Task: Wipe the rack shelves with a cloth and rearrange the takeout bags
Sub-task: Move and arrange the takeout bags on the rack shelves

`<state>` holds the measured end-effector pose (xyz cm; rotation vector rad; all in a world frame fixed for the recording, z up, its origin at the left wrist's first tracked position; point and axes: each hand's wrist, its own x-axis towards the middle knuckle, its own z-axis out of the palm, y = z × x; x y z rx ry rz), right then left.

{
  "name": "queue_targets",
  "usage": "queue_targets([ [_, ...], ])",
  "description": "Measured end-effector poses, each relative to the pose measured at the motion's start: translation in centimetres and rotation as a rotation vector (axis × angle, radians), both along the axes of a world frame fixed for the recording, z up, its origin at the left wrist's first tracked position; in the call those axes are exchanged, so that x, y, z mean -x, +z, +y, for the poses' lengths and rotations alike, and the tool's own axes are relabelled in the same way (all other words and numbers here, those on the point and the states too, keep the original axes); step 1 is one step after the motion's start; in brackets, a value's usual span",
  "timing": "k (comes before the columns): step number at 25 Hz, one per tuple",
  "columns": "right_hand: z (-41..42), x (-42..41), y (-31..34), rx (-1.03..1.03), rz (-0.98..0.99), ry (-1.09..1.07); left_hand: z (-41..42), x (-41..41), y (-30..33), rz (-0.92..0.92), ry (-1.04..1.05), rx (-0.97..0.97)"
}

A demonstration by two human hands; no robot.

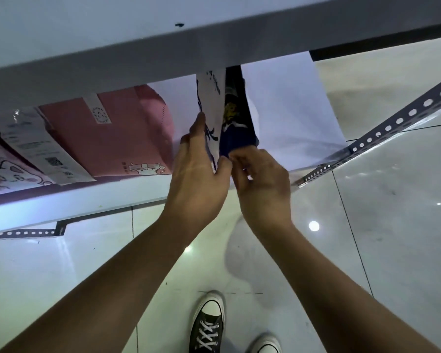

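Note:
I look down on a white metal rack with two shelves. On the lower shelf (92,200) lie several takeout bags: a pink bag (107,138) with a receipt (36,146) at the left, a white bag with blue print (213,98), a dark blue bag (236,121) and a plain white bag (288,108) at the right. My left hand (201,171) pinches the edge of the blue-printed white bag. My right hand (260,179) grips the near edge of the dark blue bag. No cloth is in sight.
The upper shelf (87,39) covers the back of the bags. A perforated steel post (392,121) runs at the right and a bracket (23,233) at the lower left. Glossy tile floor (392,225) and my two sneakers (209,324) lie below.

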<state>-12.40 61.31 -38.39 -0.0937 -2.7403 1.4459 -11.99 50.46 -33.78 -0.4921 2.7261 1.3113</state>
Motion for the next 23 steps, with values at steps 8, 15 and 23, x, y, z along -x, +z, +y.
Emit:
queue_targets([
  [8,2.8,5.2,1.2,0.268,-0.103,0.063,0.7,2.2,0.9,-0.002,0.021,-0.044],
  [15,2.1,1.6,1.5,0.237,-0.218,0.320,0.4,2.8,2.2,0.017,0.046,-0.053],
  [23,6.5,-2.1,6.5,0.204,-0.148,-0.168,2.3,-1.6,3.9,-0.029,-0.066,-0.164],
])
